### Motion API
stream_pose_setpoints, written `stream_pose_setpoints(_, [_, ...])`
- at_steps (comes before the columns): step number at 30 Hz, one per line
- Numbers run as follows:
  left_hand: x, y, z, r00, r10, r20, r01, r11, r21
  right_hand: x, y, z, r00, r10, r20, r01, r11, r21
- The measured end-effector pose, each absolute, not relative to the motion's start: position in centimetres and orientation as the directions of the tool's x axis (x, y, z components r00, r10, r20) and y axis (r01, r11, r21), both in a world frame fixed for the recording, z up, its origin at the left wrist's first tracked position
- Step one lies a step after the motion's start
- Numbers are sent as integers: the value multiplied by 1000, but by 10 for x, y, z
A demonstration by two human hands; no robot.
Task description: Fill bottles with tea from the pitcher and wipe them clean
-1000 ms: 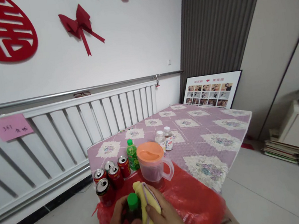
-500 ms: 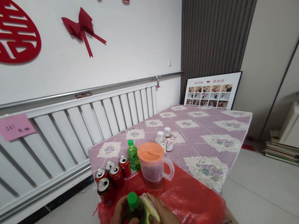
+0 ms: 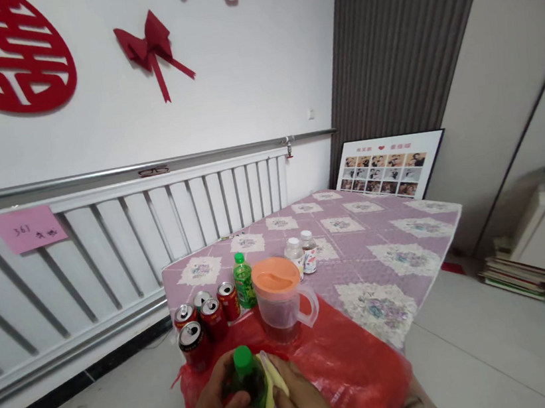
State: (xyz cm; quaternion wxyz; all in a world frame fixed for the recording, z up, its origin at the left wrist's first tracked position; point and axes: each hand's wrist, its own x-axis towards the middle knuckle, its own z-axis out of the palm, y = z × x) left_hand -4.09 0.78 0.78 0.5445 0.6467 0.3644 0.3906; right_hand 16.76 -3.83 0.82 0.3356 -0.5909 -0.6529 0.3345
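Note:
A green-capped plastic bottle [image 3: 248, 382] stands upright at the near edge of the table, with my left hand [image 3: 214, 404] wrapped around its left side. My right hand [image 3: 303, 394] grips a yellow cloth [image 3: 273, 404] and presses it against the bottle's right side. The lower part of the bottle is partly hidden by my fingers and the cloth. Just beyond my hands, a clear pitcher [image 3: 277, 307] with an orange lid sits on a red plastic bag [image 3: 356, 380].
Several opened drink cans [image 3: 194, 343] cluster at the left edge, near another green bottle [image 3: 243, 283]. Two small white-capped bottles [image 3: 308, 253] stand behind the pitcher. A patterned tablecloth [image 3: 352, 274] covers the table, which adjoins a white radiator [image 3: 136, 235].
My hands stay on the bottle and cloth, with only a slight shift of the right hand against the bottle. The view has moved very slightly.

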Motion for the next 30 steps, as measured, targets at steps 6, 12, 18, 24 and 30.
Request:
stream_pose_setpoints(6, [-37, 6, 10, 431, 897, 100, 129, -171, 977, 170, -39, 11, -68, 996, 54, 548, 82, -832])
stream_pose_setpoints(12, [-22, -2, 9, 171, 967, 187, 306, -232, 923, 167, -39, 43, -9, 972, 236, 454, 214, -865])
stream_pose_setpoints(18, [-24, -4, 22, 227, 961, 158, 285, -221, 933, 163, -30, 41, -13, 984, 179, 436, 166, -885])
stream_pose_setpoints(24, [-32, -1, 19, 330, 934, 137, 148, -195, 970, 169, -35, 8, -97, 994, 56, 511, 98, -854])
stream_pose_setpoints(30, [-31, -2, 9, 310, 940, 142, 136, -192, 972, 171, -37, 38, -44, 992, 116, 456, 123, -882])
